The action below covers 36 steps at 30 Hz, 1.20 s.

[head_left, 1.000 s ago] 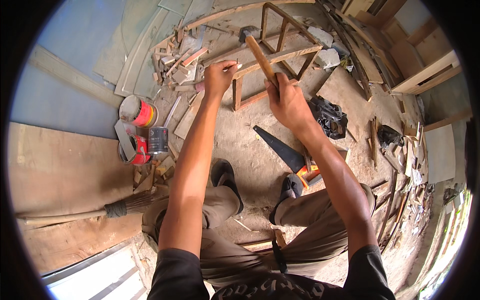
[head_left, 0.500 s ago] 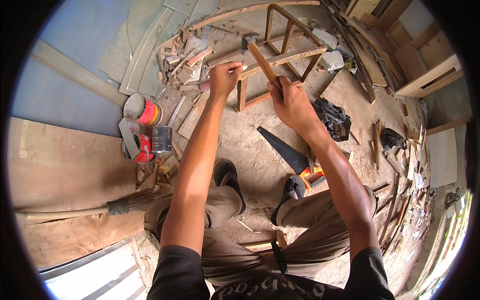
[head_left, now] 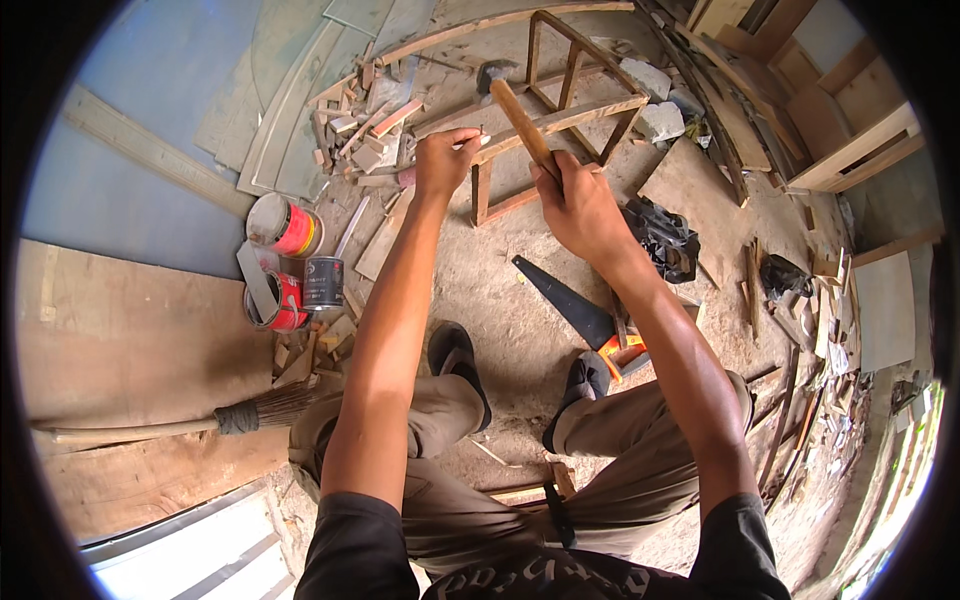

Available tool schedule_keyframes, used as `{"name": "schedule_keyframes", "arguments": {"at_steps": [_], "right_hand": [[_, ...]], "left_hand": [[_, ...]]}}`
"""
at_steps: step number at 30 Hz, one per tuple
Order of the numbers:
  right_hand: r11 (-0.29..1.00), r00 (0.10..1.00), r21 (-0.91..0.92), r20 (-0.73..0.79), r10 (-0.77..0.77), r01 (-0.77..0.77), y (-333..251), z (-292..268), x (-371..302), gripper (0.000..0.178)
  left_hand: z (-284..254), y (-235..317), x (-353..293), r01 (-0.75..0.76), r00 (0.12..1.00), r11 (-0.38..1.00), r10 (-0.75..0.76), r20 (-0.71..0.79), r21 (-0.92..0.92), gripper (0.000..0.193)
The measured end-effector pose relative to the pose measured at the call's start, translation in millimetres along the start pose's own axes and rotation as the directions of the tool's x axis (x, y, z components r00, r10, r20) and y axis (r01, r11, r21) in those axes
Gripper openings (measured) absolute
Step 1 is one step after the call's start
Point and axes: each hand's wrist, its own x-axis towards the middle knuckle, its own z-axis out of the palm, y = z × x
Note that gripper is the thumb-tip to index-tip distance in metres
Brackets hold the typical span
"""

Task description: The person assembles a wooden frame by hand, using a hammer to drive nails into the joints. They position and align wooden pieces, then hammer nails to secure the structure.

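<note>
A wooden frame (head_left: 575, 119) of narrow bars stands on the floor ahead of me. At the near left end of its upper bar, my left hand (head_left: 446, 160) is closed in a pinch around a thin nail (head_left: 482, 129), of which only the tip end shows above the fingers. My right hand (head_left: 582, 205) grips the wooden handle of a hammer (head_left: 524, 125). The hammer's dark metal head is raised beyond the nail, apart from it, and the handle crosses in front of the frame's bar.
A handsaw (head_left: 568, 302) with an orange handle lies between my feet and the frame. Paint cans (head_left: 322, 282) and a broom (head_left: 250, 411) are at the left. Wood offcuts (head_left: 370, 140) are piled at the far left. A black plastic bag (head_left: 664, 240) sits right of my right hand.
The hammer's head has tipped slightly up and away from the nail. My left hand has shifted a little left and stays pinched at the bar's end.
</note>
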Motion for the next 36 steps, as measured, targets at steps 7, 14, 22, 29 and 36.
{"name": "schedule_keyframes", "arguments": {"at_steps": [7,14,22,29,36], "right_hand": [[0.996,0.994,-0.017,0.066,0.085,-0.084,-3,2,-2,0.025],[0.999,0.999,-0.043,0.029,0.023,-0.022,11,4,-2,0.025],[1.0,1.0,-0.009,0.022,0.023,-0.022,4,-6,2,0.028],[1.0,1.0,0.007,-0.014,0.023,-0.023,3,6,-3,0.022],[0.997,1.0,-0.079,-0.01,0.025,-0.026,5,10,-3,0.023]], "left_hand": [[3,2,-2,-0.019,0.999,0.997,0.022,-0.031,0.074,0.022],[4,2,-4,-0.042,0.998,0.992,0.047,-0.039,0.118,0.022],[5,0,-2,-0.056,0.997,0.998,0.058,-0.052,0.04,0.023],[5,7,-4,0.014,0.999,0.999,-0.013,-0.048,0.033,0.024],[4,4,-3,-0.018,0.998,1.0,0.018,-0.062,-0.005,0.023]]}}
